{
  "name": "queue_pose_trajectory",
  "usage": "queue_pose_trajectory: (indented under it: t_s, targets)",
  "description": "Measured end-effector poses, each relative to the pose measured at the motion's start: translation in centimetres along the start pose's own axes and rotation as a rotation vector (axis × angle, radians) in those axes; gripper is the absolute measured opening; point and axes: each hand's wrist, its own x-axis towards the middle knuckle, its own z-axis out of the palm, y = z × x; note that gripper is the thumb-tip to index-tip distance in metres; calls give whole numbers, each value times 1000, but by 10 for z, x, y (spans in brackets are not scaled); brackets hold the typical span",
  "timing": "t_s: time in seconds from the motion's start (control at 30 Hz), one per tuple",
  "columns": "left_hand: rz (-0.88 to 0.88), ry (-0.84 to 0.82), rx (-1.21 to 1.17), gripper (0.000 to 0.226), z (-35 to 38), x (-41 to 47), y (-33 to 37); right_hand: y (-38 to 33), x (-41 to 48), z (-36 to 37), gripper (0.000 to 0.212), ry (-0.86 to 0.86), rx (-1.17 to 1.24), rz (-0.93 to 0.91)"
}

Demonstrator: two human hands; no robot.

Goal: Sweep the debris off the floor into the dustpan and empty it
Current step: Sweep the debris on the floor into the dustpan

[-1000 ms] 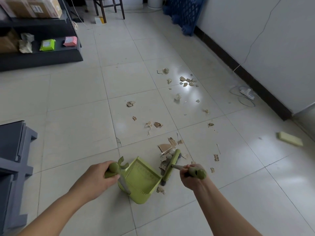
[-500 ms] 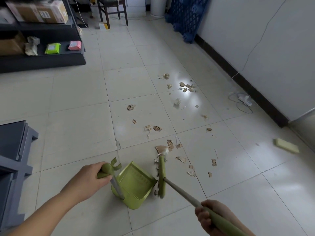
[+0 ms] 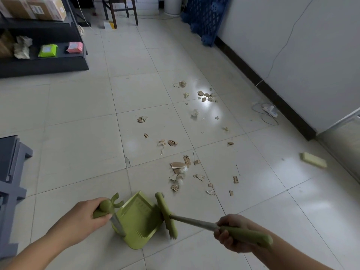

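A green dustpan (image 3: 139, 221) stands on the tiled floor near the bottom centre, its mouth facing right. My left hand (image 3: 81, 219) grips the green top of its upright handle. My right hand (image 3: 231, 233) grips the green grip of a broom (image 3: 165, 213), whose head lies against the dustpan's mouth. Brown cardboard scraps and white fluff (image 3: 180, 172) lie just beyond the broom head. More debris (image 3: 206, 96) is scattered further up the floor toward the wall.
A dark shelf unit (image 3: 44, 63) with boxes and packets stands at the upper left. A grey rack (image 3: 11, 182) is at the left edge. A blue pallet (image 3: 204, 18) leans on the right wall. A power strip (image 3: 269, 111) and a yellow sponge (image 3: 313, 162) lie near the baseboard.
The broom head has been pulled back from the scrap pile to the dustpan's mouth. My right hand moved lower and right along the handle. The dustpan shifted slightly.
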Motion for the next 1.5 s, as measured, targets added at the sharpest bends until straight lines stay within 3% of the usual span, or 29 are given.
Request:
queue_pose_trajectory:
  t_s: [0.37,0.5,0.67,0.9,1.03,1.23,1.37,1.5]
  targets:
    - [-27,-10,6,17,15,-26,-12,0,5,2,24,5,-147,51]
    - [-20,-11,12,32,22,-33,-13,4,4,-1,24,18,-176,49]
    - [-29,-21,1,21,30,-39,-10,5,4,-10,21,24,-196,37]
    - [-49,-54,-7,21,37,-40,-1,-3,1,-23,25,15,-188,20]
    - [-42,-51,-28,38,38,-39,0,-16,1,-27,25,41,-242,7]
    - [-26,-48,-72,40,39,-33,8,-47,-1,-29,22,100,-318,-34]
    - [-15,-50,-95,38,38,-26,10,-66,-1,-28,20,148,-358,-71]
    - [-18,-51,-95,20,37,-15,10,-85,0,-25,20,193,-370,-100]
